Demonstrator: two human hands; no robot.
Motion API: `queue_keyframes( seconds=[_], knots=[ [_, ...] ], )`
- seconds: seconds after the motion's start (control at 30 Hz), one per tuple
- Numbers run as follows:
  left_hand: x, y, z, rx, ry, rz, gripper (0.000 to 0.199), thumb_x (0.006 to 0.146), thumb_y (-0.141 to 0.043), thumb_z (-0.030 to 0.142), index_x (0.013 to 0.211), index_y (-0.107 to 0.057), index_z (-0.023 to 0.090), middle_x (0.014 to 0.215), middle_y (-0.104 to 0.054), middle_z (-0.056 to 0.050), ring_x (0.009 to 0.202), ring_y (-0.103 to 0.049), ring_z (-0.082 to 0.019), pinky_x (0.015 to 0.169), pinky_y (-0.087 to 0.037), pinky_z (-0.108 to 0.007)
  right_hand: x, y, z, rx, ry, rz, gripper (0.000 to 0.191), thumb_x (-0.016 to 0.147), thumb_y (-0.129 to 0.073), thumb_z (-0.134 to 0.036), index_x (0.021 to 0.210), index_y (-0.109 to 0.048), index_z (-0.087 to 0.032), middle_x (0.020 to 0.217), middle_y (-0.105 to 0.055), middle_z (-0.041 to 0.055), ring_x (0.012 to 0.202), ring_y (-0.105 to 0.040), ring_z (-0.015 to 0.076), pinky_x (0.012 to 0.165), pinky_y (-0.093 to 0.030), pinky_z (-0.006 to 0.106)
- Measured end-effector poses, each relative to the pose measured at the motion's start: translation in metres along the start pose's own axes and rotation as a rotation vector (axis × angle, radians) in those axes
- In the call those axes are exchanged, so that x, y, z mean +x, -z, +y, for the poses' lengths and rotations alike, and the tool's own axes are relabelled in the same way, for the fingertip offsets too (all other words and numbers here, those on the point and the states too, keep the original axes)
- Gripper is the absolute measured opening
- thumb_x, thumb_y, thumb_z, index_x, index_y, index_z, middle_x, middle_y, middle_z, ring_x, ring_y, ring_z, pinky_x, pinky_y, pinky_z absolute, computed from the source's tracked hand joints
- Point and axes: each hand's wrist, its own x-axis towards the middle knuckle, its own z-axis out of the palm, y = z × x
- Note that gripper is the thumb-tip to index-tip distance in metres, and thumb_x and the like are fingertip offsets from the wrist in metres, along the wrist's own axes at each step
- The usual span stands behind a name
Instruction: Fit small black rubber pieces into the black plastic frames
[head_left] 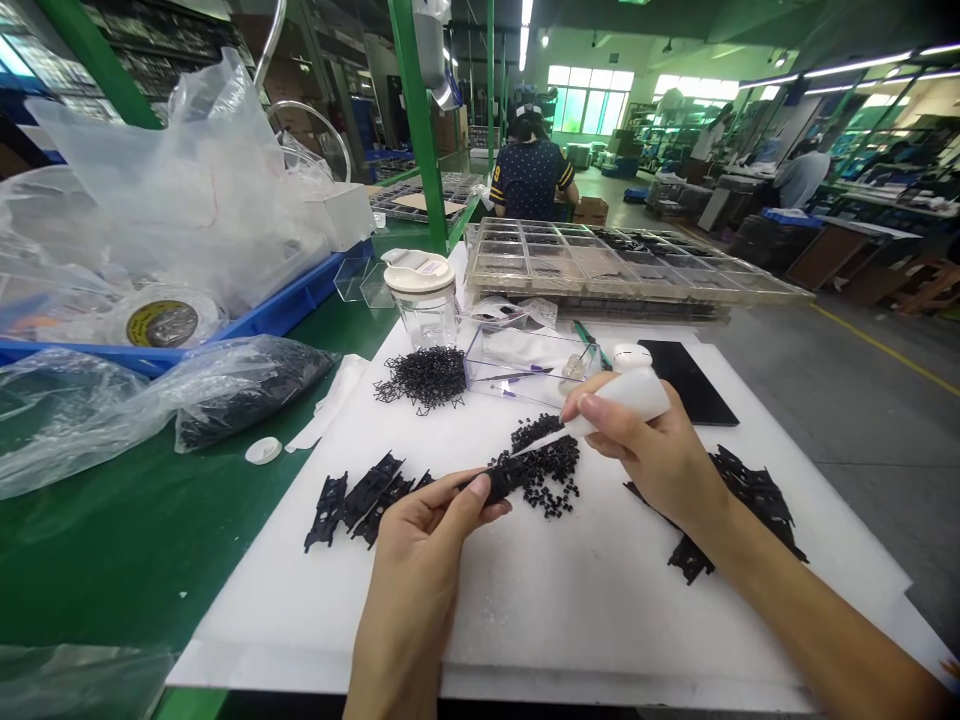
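Between the thumb and fingers of my left hand is a small black plastic part. My right hand grips a white squeeze bottle with a long thin nozzle. The nozzle's tip is at the black part; whether it touches I cannot tell. Behind the part lies a heap of tiny black pieces. Flat black plastic parts lie left of my left hand, and more black parts lie beside my right forearm.
A pile of bent black wire pieces sits by a lidded clear cup. Behind the hands are a clear acrylic box, a black plate and a compartment tray. Plastic bags fill a blue bin at left. A person sits ahead.
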Motion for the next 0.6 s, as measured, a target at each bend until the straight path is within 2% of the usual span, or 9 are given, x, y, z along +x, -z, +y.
queue_keyframes(
  seconds=[0.17, 0.4, 0.53, 0.6],
  knots=[
    [0.001, -0.001, 0.0, -0.026, 0.019, -0.012, 0.037, 0.061, -0.096, 0.046, 0.084, -0.086, 0.019, 0.08, -0.081, -0.003, 0.071, -0.075, -0.013, 0.074, -0.059, -0.016, -0.005, -0.009, 0.003, 0.095, -0.014, -0.045, 0.032, 0.101, -0.063, -0.04, 0.079, -0.077, -0.021, 0.052, -0.036, -0.0054, 0.047, -0.032, 0.0075, 0.044, -0.021, 0.025],
    [-0.002, 0.0, -0.001, 0.041, 0.006, -0.052, 0.036, 0.066, -0.093, 0.048, 0.083, -0.086, 0.018, 0.081, -0.081, -0.005, 0.073, -0.076, -0.017, 0.075, -0.062, -0.023, -0.011, -0.018, 0.006, 0.088, 0.042, 0.068, 0.036, 0.103, -0.057, -0.035, 0.076, -0.076, -0.019, 0.054, -0.044, -0.0034, 0.048, -0.037, 0.008, 0.045, -0.024, 0.024],
    [-0.002, -0.001, 0.0, 0.054, 0.018, -0.063, 0.035, 0.065, -0.093, 0.049, 0.081, -0.086, 0.018, 0.079, -0.08, -0.004, 0.07, -0.075, -0.016, 0.074, -0.06, -0.022, -0.011, -0.022, 0.006, 0.073, 0.031, 0.135, 0.038, 0.101, -0.058, -0.033, 0.069, -0.072, -0.018, 0.061, -0.05, -0.0018, 0.051, -0.04, 0.0078, 0.044, -0.026, 0.023],
    [-0.001, -0.001, 0.001, 0.061, 0.016, -0.072, 0.035, 0.066, -0.092, 0.048, 0.081, -0.086, 0.018, 0.08, -0.08, -0.005, 0.07, -0.075, -0.016, 0.074, -0.059, -0.021, -0.01, -0.024, 0.005, 0.054, 0.035, 0.146, 0.038, 0.101, -0.058, -0.034, 0.069, -0.071, -0.018, 0.06, -0.048, -0.0023, 0.052, -0.039, 0.0082, 0.046, -0.026, 0.023]
  ],
)
